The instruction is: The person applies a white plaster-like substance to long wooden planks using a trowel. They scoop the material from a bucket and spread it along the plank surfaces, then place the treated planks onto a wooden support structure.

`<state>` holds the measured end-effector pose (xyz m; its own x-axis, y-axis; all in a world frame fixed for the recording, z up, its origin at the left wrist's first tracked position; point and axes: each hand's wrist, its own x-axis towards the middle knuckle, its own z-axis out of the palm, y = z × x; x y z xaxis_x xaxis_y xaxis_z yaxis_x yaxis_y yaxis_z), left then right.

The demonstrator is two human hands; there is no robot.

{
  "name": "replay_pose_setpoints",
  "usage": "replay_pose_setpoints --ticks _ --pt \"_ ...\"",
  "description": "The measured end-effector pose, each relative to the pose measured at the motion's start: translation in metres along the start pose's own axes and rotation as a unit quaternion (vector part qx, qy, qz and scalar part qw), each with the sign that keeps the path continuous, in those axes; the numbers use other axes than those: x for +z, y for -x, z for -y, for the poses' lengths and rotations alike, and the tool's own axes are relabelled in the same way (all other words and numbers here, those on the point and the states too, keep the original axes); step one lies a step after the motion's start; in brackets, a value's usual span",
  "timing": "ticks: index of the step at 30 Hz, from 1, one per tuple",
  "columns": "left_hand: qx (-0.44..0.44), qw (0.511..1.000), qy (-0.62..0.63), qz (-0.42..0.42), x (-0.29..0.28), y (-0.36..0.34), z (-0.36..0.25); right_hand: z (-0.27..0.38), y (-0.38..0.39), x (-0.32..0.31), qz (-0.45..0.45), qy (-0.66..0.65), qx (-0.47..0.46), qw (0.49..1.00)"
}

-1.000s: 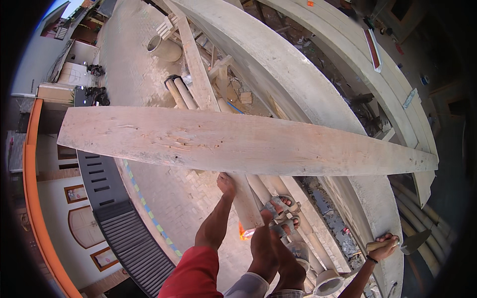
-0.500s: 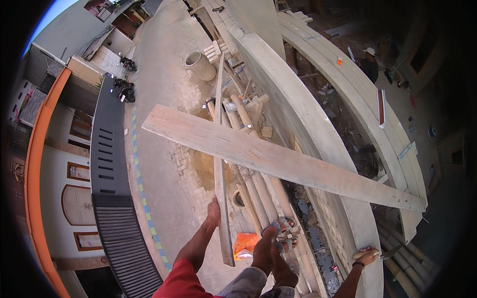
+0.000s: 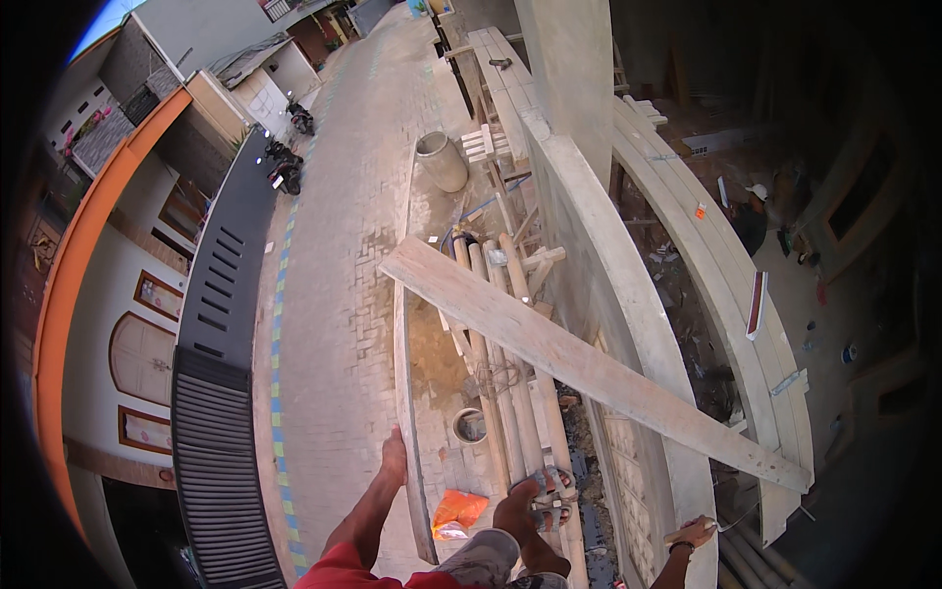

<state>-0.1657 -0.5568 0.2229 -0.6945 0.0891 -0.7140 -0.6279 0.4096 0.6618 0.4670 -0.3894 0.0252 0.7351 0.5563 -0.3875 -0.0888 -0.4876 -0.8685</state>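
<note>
My left hand [image 3: 394, 456] is closed around the edge of a long, narrow wooden plank [image 3: 403, 383]; its fingertips are partly hidden. The plank stands on edge and stretches away up the lane, passing beneath the tip of a wide board. That wide, pale wooden board [image 3: 579, 373] lies slantwise across the concrete wall tops. On the near end of the curved concrete wall [image 3: 628, 260], my right hand [image 3: 699, 532] is shut on a trowel with a wooden handle [image 3: 679, 536]. Its metal blade is hardly visible.
My sandalled feet [image 3: 549, 486] stand on bamboo poles [image 3: 505, 393] beside a narrow ditch. An orange bag [image 3: 458, 512] lies near them. A concrete pipe [image 3: 442, 162] stands on the paved lane. Motorbikes [image 3: 283, 167] are parked farther off. A person [image 3: 751, 221] is beyond the far wall.
The narrow plank has moved left with my left hand, from under the wide board's middle to its left tip. My right hand stays on the wall with the trowel. The whole view has shifted.
</note>
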Motion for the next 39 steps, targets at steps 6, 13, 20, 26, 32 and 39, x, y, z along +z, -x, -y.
replay_pose_setpoints --ticks 6,13,20,26,32,39 --pt "0.092 0.995 0.004 -0.039 -0.055 -0.028 -0.023 0.091 0.163 0.076 0.285 -0.028 -0.053 0.957" --pt "0.116 0.984 0.122 0.060 -0.032 0.029 -0.118 0.180 0.341 0.109 0.616 0.046 -0.247 0.747" --pt "0.138 0.962 0.188 0.139 0.043 0.071 -0.195 0.303 0.429 0.089 0.708 0.080 -0.380 0.589" --pt "0.151 0.941 0.220 0.210 0.120 0.104 -0.203 0.351 0.428 0.066 0.673 0.144 -0.434 0.581" --pt "0.145 0.923 0.260 0.243 0.186 0.160 -0.170 0.389 0.425 0.056 0.566 0.234 -0.484 0.625" --pt "0.117 0.911 0.276 0.284 0.235 0.166 -0.090 0.401 0.404 0.074 0.498 0.274 -0.496 0.657"
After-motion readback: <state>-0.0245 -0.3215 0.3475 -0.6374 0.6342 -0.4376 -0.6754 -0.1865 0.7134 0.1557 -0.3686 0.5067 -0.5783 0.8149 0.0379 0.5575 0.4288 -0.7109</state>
